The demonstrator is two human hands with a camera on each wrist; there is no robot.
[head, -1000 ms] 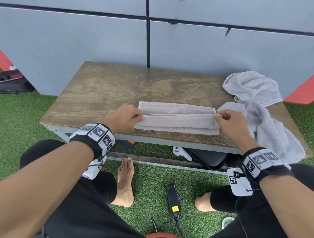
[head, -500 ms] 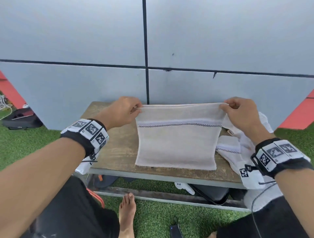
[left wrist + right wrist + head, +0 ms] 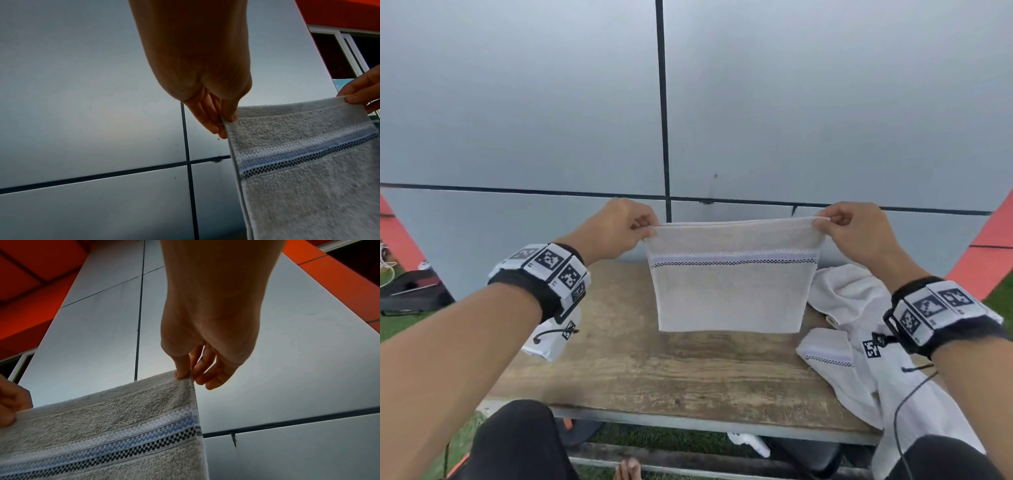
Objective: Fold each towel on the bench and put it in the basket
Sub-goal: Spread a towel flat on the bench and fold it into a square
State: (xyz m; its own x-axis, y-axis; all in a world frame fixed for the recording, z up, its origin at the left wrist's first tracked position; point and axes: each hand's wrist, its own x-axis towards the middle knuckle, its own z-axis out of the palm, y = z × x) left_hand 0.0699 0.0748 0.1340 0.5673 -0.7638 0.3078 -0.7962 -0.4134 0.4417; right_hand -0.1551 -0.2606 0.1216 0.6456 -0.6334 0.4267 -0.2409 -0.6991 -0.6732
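Note:
A beige towel (image 3: 731, 294) with a blue and black checked stripe hangs in the air above the wooden bench (image 3: 671, 370), its lower edge just over the wood. My left hand (image 3: 645, 230) pinches its top left corner, and my right hand (image 3: 822, 222) pinches the top right corner. The left wrist view shows the left hand (image 3: 226, 121) nipping the towel (image 3: 308, 186) edge between thumb and fingers. The right wrist view has the right hand (image 3: 188, 374) pinching the towel (image 3: 107, 431) corner. No basket is in view.
A heap of white towels (image 3: 859, 342) lies on the bench's right end and spills over its front edge. A grey panelled wall (image 3: 585, 120) stands close behind the bench. Green turf, a black bag (image 3: 410, 291) at the left and my knees lie below.
The towel lay folded on the bench a second ago. Both hands have lifted it by its top corners, so it hangs upright, a little higher than half a second ago.

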